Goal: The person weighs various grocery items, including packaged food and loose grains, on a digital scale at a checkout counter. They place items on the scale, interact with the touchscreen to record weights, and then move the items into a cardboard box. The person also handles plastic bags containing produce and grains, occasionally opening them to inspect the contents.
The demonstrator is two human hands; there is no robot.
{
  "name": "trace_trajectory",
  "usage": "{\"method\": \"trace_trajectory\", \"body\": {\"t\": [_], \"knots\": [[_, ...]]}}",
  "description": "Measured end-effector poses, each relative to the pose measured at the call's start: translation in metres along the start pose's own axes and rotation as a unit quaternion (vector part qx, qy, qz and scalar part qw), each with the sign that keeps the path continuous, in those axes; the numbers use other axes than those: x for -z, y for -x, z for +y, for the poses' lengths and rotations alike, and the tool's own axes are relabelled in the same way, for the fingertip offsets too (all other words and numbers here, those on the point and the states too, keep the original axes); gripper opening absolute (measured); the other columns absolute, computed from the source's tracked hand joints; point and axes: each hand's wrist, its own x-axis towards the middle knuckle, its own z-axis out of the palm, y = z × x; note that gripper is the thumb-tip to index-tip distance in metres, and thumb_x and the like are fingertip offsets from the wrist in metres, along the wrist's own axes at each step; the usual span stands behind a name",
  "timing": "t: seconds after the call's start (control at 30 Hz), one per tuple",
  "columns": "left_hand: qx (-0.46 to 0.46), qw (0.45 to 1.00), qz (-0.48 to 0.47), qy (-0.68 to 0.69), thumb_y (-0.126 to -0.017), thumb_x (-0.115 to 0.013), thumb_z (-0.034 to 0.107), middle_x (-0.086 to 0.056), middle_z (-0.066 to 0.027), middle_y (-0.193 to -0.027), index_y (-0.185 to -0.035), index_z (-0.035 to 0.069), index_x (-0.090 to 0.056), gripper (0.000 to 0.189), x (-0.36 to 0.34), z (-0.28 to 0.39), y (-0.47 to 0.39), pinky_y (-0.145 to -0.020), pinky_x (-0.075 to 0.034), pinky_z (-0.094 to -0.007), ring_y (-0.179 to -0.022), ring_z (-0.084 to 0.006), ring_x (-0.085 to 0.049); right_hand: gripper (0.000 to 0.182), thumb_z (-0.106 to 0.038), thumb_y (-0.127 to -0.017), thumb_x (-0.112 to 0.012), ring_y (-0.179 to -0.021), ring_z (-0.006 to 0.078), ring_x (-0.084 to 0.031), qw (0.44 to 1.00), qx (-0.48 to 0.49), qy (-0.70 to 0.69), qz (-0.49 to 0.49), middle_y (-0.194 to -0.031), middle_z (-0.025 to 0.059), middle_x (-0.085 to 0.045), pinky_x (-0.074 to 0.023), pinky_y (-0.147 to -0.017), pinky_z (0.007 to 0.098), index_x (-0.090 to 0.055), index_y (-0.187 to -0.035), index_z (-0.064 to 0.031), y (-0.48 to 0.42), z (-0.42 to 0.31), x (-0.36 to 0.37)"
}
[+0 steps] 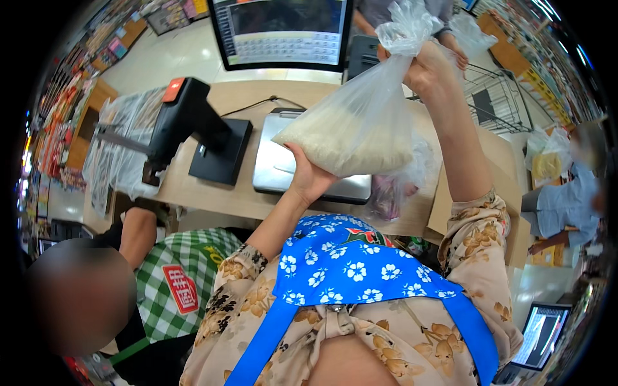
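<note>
A clear plastic bag of white, rice-like grain (355, 140) hangs tilted over a metal-topped counter scale (275, 161). My right hand (427, 67) grips the bag at its gathered neck, just below the knotted, bunched top. Under the bag's lower left corner my left hand (311, 176) supports it, palm up, with the thumb against the plastic. Part of the scale's plate is hidden behind the bag and my left hand. On the counter to the right of the scale lies another clear bag with pinkish contents (386, 198).
A black stand scanner (193, 120) and a monitor (285, 36) stand on the wooden counter (231, 91). Plastic bags (120, 144) hang at left, beside a co-worker in a green checked apron (188, 270). At right are a cardboard box (497, 149) and a wire basket (497, 96). Another person stands across the counter.
</note>
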Motion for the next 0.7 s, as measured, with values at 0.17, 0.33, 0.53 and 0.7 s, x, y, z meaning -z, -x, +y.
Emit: {"method": "trace_trajectory", "body": {"t": [0.17,0.33,0.53,0.7], "knots": [[-0.039,0.997,0.065,0.01,-0.068,-0.007,0.089,-0.023,-0.0083,-0.151,-0.148,0.022,-0.013,0.104,0.014,0.026,0.023,-0.105,-0.029,-0.0584,-0.138,-0.0312,-0.025,0.014,-0.005,-0.094,-0.048,-0.081,0.0254,-0.059,0.996,-0.052,-0.059,0.046,-0.096,0.0132,-0.057,-0.0542,-0.071,0.0416,-0.049,-0.107,0.0003,-0.037,0.042,-0.008],[-0.044,0.997,0.053,0.04,-0.07,-0.008,0.088,-0.024,-0.0092,-0.15,-0.147,0.021,-0.016,0.102,0.039,0.042,0.024,-0.104,-0.03,-0.0582,-0.136,-0.0322,-0.028,0.016,-0.006,-0.094,-0.045,-0.083,0.0262,-0.058,0.997,-0.05,-0.018,0.061,-0.097,0.0137,-0.057,-0.0528,-0.075,0.0427,-0.048,-0.109,0.0014,-0.05,0.073,-0.024],[0.015,0.983,0.181,0.025,-0.078,-0.015,0.082,-0.022,-0.0158,-0.149,-0.148,0.019,-0.013,0.094,0.095,0.048,0.022,-0.103,-0.03,-0.0596,-0.135,-0.0384,-0.027,0.02,-0.005,-0.089,-0.049,-0.086,0.0264,-0.061,0.99,-0.095,0.055,0.089,-0.098,0.0139,-0.06,-0.052,-0.079,0.0408,-0.054,-0.106,0.0045,-0.043,0.135,-0.005],[0.105,0.938,0.316,-0.095,-0.089,-0.034,0.068,-0.016,-0.0216,-0.15,-0.149,0.018,-0.007,0.082,0.139,0.043,0.036,-0.104,-0.03,-0.0587,-0.133,-0.0481,-0.024,0.028,-0.011,-0.093,-0.048,-0.097,0.0233,-0.06,0.984,-0.103,0.112,0.095,-0.108,0.0128,-0.061,-0.0465,-0.09,0.0371,-0.054,-0.114,0.0062,-0.023,0.217,0.067]]}}
